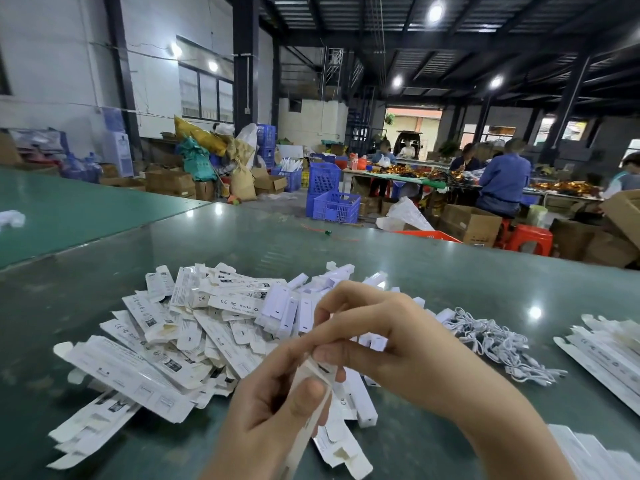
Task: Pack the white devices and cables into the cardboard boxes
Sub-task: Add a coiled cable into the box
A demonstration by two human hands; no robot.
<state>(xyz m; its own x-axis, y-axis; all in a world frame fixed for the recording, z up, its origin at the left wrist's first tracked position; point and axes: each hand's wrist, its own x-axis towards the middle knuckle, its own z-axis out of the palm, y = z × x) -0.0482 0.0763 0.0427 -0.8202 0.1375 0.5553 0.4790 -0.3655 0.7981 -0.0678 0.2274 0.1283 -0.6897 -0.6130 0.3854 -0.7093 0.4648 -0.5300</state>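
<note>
My left hand (273,407) grips a narrow white cardboard box (306,420) held upright over the green table, thumb pressed on its front. My right hand (377,337) pinches the top end of that same box with fingertips and thumb. Behind the hands lies a heap of flat white printed boxes (180,344). White devices (287,313) lie jumbled at the heap's far right side. A tangle of white cables (498,344) lies to the right of my right hand.
More white boxes (602,355) lie in a row at the right edge of the green table (450,271). Beyond the far edge are blue crates (334,206), brown cartons (471,225), red stools (530,239) and people seated at another table.
</note>
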